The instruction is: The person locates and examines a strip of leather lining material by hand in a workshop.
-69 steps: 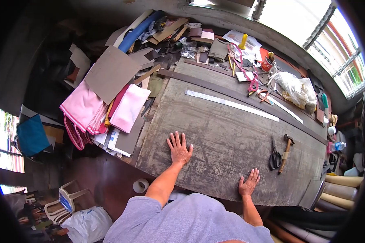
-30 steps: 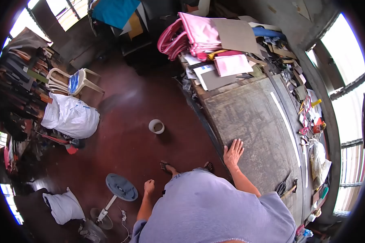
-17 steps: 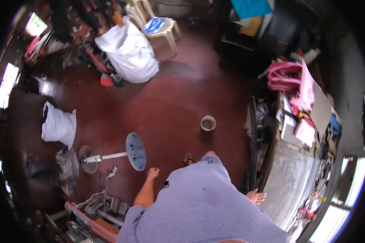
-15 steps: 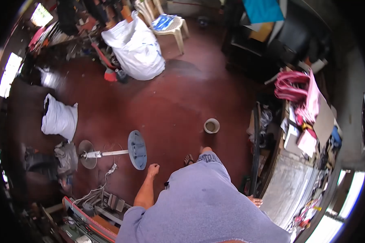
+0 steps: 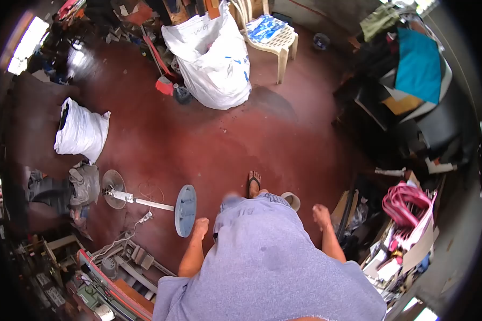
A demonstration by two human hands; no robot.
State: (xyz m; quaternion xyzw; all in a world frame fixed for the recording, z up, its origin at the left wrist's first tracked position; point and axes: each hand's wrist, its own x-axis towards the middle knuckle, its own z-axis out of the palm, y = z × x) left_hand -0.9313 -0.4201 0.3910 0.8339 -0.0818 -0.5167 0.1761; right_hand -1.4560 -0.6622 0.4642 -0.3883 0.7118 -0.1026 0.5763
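Note:
My left hand point(image 5: 200, 227), loosely curled with nothing visible in it, hangs beside the round blue-grey base point(image 5: 186, 211) of a stand fan without touching it. The fan's round grille point(image 5: 114, 189) is farther left, joined by a white pole. My right hand point(image 5: 321, 215) is on my other side, its fingers curled in and nothing showing in them. Between that hand and my shorts a white bucket point(image 5: 296, 201) stands on the floor, partly hidden by my clothing. One sandalled foot point(image 5: 254, 182) is in front of me.
A large white sack point(image 5: 214, 69) and a plastic chair point(image 5: 276, 40) stand ahead. A smaller sack point(image 5: 83, 131) is at left. Pink strips point(image 5: 407, 203) lie on a cluttered bench at right, below a dark pile with a teal sheet point(image 5: 418, 67). A white cord point(image 5: 128, 234) trails near the fan.
I have moved forward; the bucket has shifted from ahead of me to beside my shorts. My right hand has left the bench edge and hangs free. The view has turned left.

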